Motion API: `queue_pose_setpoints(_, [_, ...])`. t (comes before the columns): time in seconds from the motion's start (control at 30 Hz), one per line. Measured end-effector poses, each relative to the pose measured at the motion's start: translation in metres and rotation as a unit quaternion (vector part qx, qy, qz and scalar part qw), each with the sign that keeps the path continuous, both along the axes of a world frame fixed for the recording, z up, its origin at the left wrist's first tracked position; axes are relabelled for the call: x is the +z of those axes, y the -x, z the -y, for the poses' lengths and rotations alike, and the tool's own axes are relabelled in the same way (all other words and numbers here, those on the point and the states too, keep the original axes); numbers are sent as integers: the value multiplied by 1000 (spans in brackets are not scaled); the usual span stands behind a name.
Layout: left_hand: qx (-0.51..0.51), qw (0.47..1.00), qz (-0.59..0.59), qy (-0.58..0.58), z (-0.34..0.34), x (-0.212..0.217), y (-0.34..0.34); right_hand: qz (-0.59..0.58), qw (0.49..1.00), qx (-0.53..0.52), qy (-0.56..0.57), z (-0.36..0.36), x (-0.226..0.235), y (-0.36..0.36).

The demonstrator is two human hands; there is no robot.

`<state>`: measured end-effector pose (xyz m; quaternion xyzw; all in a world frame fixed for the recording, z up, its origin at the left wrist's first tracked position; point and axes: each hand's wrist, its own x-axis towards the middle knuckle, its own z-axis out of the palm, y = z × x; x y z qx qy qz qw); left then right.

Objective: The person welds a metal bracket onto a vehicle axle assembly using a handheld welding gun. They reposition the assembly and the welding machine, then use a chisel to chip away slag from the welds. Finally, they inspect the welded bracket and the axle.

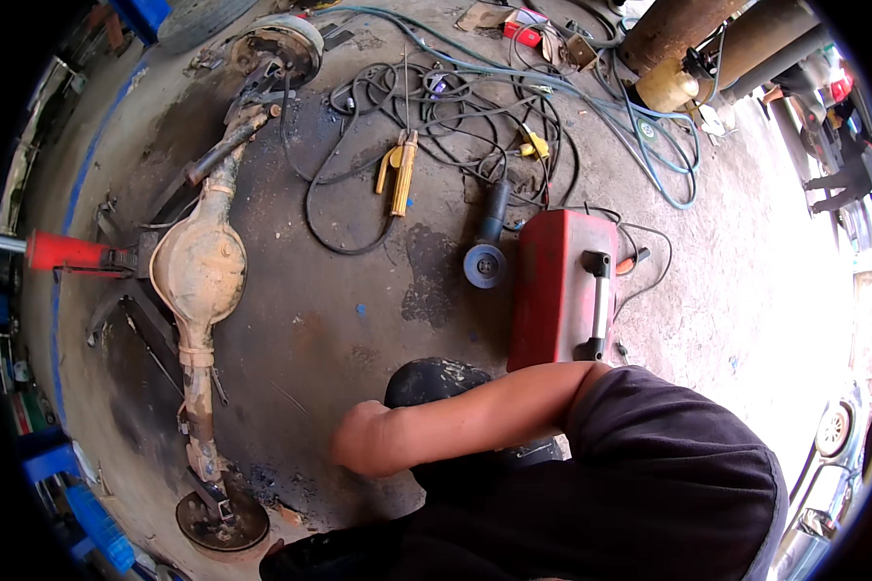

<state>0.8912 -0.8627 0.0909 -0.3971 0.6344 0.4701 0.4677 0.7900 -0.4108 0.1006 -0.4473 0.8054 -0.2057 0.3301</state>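
Observation:
My right arm reaches leftward across a dark-clothed knee, from a short dark sleeve [683, 455]. My right hand [360, 441] is rounded and a little blurred at the arm's end, over the concrete floor. Its fingers do not show, so I cannot tell if it holds anything. My left hand is not in view. Left of the right hand lies a worn, rusty vehicle axle [199, 271] with a round central housing and a brake drum or disc at each end. A red welding machine [562, 290] with a bar handle stands just beyond my knee.
An angle grinder [489, 237] with a blue disc lies beside the red machine. A yellow electrode holder [404, 174] rests among tangled black cables [455, 107]. A red jack [68, 252] meets the axle's far-left side. Rusty cylinders [683, 29] and a blue hose [683, 201] are at the upper right.

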Motion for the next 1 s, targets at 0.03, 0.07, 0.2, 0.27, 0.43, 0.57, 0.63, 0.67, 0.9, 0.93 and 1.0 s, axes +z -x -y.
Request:
queue_pose_setpoints(0.03, [-1,1000,-18,-2,8,-8,4,-8,999,-22,-24,-5,12,-1])
queue_pose_setpoints(0.07, [0,999,-36,-1,17,-15,0,-34,999,-30,-5,-1,8,-12])
queue_pose_setpoints(0.2, [-8,993,-114,11,67,-39,4,-23,996,-73,42,-6,34,-37])
queue_pose_setpoints(0.27, [-25,985,-169,31,88,-40,23,12,992,-114,50,-18,54,-35])
queue_pose_setpoints(0.43, [-197,917,-343,58,65,-39,84,-13,964,-259,58,-7,58,-29])
queue_pose_setpoints(0.57, [-416,732,-527,113,-52,20,91,-40,959,-280,-13,45,54,-23])
queue_pose_setpoints(0.63, [-458,666,-584,73,-85,18,81,-58,961,-267,-52,68,44,-22])
queue_pose_setpoints(0.67, [-450,662,-598,40,-89,6,75,-58,961,-263,-65,81,35,-20])
queue_pose_setpoints(0.9, [-472,695,-540,53,-5,-51,28,-20,949,-273,-156,137,25,-5])
queue_pose_setpoints(0.93, [-445,707,-546,69,5,-53,27,-15,949,-276,-152,144,33,-7])
queue_pose_setpoints(1.0, [-429,699,-565,88,15,-64,30,-20,951,-294,-93,155,38,-15])
